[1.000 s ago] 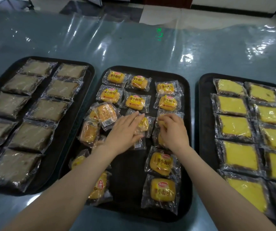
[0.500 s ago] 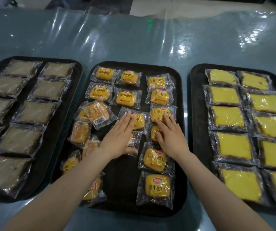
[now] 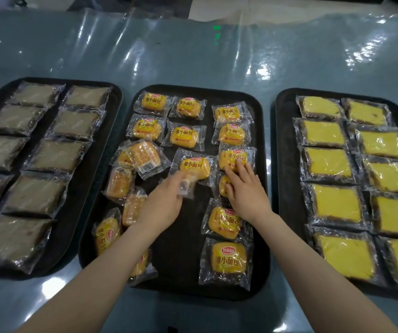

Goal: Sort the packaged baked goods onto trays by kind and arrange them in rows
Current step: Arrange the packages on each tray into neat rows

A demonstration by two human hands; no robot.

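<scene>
The head view is looking down at three black trays on a shiny blue table (image 3: 193, 56). The middle tray (image 3: 262, 164) is the one to watch, so every place here is told from it.

To the left of the middle tray, the left tray (image 3: 118, 97) is holding brown cakes (image 3: 58, 155) lying in two neat rows. To the right of it, the right tray (image 3: 282, 164) is holding yellow cakes (image 3: 327, 162), also lying in two rows. Those two trays are looking done.

On the middle tray, the small bun packs are only partly tidy. At the far end, the sorted buns (image 3: 186, 137) are sitting in straight rows of three. Down the right side, more packs are making a line toward the near edge. On the left side, the jumbled buns (image 3: 130, 179) are lying crooked and on top of each other, some face down.

The left hand (image 3: 162, 207) is over the middle of that tray, pinching the clear end of a small bun pack (image 3: 187, 186), which is blurry. The right hand (image 3: 246, 191) is lying flat with fingers apart, pressing on two packs in the right line (image 3: 232, 158), holding nothing.

I am guessing the job is mostly finished, and the messy pile on the left side is what is left to line up
</scene>
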